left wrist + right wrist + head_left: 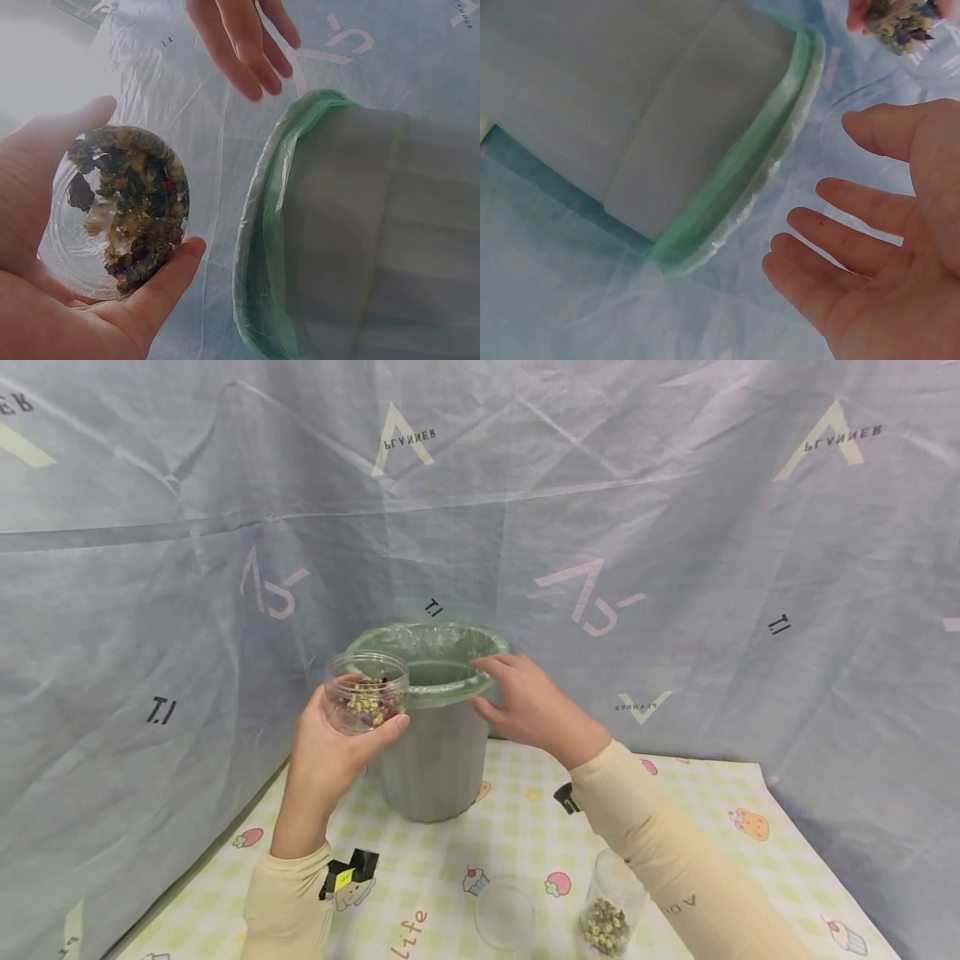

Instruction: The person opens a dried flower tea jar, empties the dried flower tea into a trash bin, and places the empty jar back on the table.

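Observation:
My left hand (330, 739) grips a clear round plastic jar (82, 259) with dried flowers (367, 700) in it, yellowish buds mixed with dark red bits. The jar is raised at the front left of a grey trash bin (435, 768), near its rim. A green plastic bag (427, 639) lines the bin and folds over its edge. Above the bin's right rim hovers my right hand (517, 697), its fingers spread and holding nothing, as the right wrist view shows (885, 225).
On the green-checked tablecloth (420, 868) stands a second clear jar (611, 881) with dried flower buds, beside my right forearm. A clear round lid (506, 914) lies left of it. Grey-blue cloth (675, 543) hangs behind and on the sides.

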A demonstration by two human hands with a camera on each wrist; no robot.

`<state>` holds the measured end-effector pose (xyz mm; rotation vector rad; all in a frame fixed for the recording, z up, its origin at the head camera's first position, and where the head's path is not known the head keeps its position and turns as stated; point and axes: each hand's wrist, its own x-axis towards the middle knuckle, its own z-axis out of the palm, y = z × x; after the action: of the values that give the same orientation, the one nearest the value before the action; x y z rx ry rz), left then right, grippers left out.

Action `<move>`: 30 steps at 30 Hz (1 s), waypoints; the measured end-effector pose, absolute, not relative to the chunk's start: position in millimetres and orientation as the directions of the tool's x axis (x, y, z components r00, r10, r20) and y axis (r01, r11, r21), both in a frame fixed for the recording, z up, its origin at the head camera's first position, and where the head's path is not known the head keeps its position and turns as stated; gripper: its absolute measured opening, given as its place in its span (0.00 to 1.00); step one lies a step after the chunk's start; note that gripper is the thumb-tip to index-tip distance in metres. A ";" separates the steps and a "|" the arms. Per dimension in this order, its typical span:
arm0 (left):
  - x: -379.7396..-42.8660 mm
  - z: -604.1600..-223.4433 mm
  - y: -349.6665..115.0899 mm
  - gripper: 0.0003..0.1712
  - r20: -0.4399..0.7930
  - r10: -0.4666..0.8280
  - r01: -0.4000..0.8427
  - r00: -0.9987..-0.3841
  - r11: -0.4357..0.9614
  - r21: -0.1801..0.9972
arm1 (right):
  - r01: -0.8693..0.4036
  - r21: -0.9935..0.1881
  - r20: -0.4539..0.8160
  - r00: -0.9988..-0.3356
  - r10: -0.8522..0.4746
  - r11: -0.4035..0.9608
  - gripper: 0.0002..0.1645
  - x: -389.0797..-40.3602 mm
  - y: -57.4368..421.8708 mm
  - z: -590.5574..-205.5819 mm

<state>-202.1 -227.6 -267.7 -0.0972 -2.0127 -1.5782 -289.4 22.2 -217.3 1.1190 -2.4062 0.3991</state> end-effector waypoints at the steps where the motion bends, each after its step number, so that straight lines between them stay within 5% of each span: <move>1: -202.4 -268.0 -227.6 0.46 0.477 -0.282 0.397 -0.833 0.297 0.869 | -0.771 -0.072 0.505 -0.575 -0.644 0.633 0.30 -291.9 19.1 -217.2; 11: -205.0 -270.3 -226.8 0.47 0.463 -0.287 0.379 -0.838 0.304 0.874 | -0.713 -0.131 0.417 -0.670 -0.615 0.689 0.33 -307.9 -12.8 -225.8; 30: -207.5 -267.5 -224.9 0.45 0.451 -0.264 0.384 -0.853 0.270 0.883 | -0.739 -0.063 0.526 -0.596 -0.607 0.671 0.10 -319.0 -26.5 -242.1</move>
<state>-207.5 -224.9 -267.5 -0.1075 -2.0234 -1.6258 -319.0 -26.5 -242.1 1.0442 -2.4180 0.3792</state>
